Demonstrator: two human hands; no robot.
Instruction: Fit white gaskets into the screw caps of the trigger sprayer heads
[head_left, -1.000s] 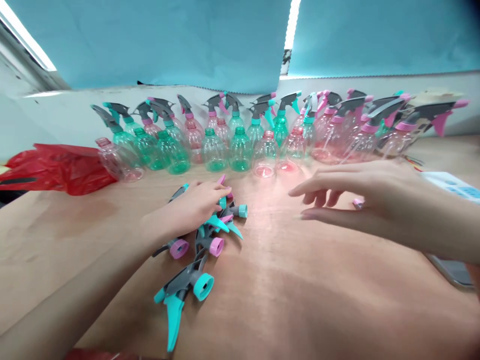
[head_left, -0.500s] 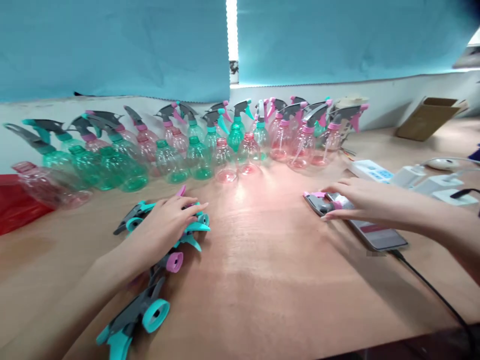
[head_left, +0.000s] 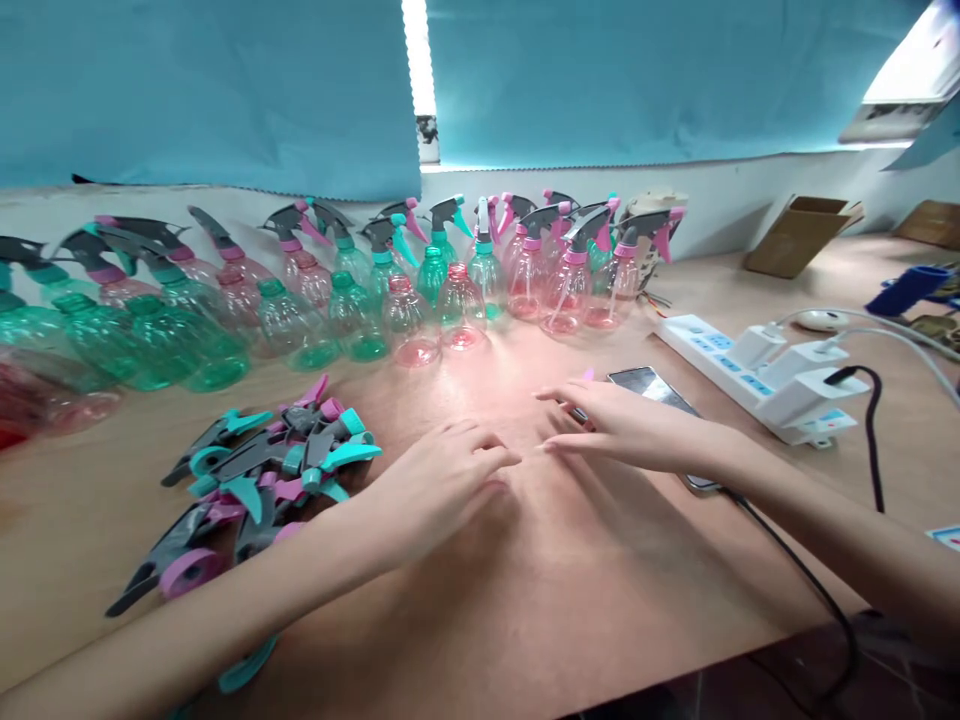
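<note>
My left hand (head_left: 442, 480) is palm down low over the middle of the table, its fingers loosely stretched and nothing visible in them. To its left lies a pile of spray heads (head_left: 300, 455) in grey with turquoise or pink parts. My right hand (head_left: 622, 425) faces it from the right, thumb and fingers apart. Behind and between those fingers shows a bit of a grey and pink spray head (head_left: 578, 413), mostly hidden; I cannot make out a grip on it. My right hand and forearm partly cover a phone (head_left: 645, 379).
Green and pink clear bottles (head_left: 409, 325) stand in rows along the wall, several topped with spray heads. On the right are a white power strip (head_left: 712, 355) with plugged-in chargers (head_left: 802, 360), a black cable (head_left: 795, 560) and a cardboard box (head_left: 799, 240). The table's front edge is at lower right.
The view has swung right. My left hand has left the spray head pile and moved right to the table's middle. My right hand has come further left, covering most of the spray head near the phone.
</note>
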